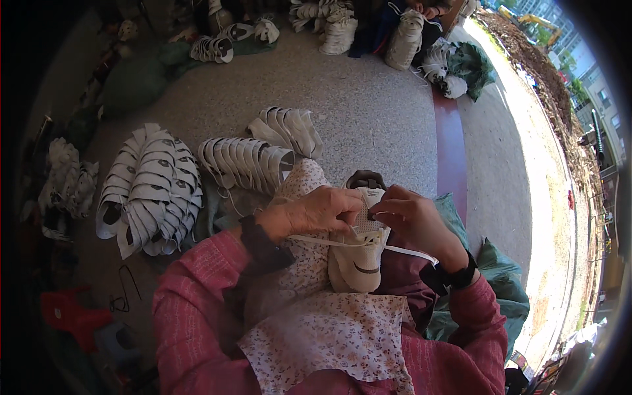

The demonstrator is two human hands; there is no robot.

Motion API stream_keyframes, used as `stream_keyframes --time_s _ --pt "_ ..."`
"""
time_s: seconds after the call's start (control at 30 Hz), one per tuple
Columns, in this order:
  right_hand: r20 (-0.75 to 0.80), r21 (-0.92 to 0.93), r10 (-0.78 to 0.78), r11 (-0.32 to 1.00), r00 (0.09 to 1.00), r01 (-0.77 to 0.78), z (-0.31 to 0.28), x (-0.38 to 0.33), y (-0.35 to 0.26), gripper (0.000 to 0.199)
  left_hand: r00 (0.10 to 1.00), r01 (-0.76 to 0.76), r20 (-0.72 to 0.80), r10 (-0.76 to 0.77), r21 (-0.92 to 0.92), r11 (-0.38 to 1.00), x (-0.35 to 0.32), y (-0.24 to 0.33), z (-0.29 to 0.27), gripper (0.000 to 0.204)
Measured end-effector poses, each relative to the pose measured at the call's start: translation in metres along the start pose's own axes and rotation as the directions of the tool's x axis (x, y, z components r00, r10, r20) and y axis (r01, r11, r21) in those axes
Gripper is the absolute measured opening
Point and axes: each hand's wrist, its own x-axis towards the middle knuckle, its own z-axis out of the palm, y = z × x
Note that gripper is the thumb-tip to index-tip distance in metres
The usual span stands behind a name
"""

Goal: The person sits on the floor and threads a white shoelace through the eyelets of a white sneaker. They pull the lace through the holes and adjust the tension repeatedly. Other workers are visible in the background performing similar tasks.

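Observation:
A cream shoe rests on my lap, its toe toward me and its dark-lined collar away from me. A pale shoelace crosses its front and trails out on both sides. My left hand is closed in a pinch over the left side of the lacing, seemingly on the lace; its fingertips are partly hidden. On the other side, my right hand pinches the shoe's eyelet edge beside the tongue. A floral apron covers my lap under the shoe.
Nested white shoe uppers stand in stacks on the left and in rows just ahead. A red stool-like object is at lower left. Green sacks lie on my right. Another person's hands are at a shoe far ahead.

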Motion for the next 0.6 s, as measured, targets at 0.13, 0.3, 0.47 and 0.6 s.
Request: stream_keyframes --time_s 0.13,0.3,0.47,0.6 --pt "0.105 -0.045 -0.137 0.989 0.985 0.142 0.033 0.012 0.000 0.011 0.998 -0.008 -0.060 0.004 -0.068 0.998 -0.003 -0.008 0.006 0.027" --pt "0.111 -0.259 -0.232 0.932 0.966 0.254 0.025 0.012 0.004 0.009 0.999 0.013 -0.045 -0.019 -0.138 0.990 -0.001 -0.003 0.002 0.027" --pt "-0.276 -0.589 0.030 0.785 0.961 -0.194 -0.071 -0.010 0.056 0.007 0.998 0.064 -0.011 -0.067 -0.197 0.978 -0.001 0.011 -0.001 0.037" --pt "-0.025 0.667 0.532 0.639 0.846 -0.382 -0.081 -0.034 0.057 0.022 0.998 0.019 -0.063 -0.003 0.259 0.966 0.009 0.037 0.015 0.039"
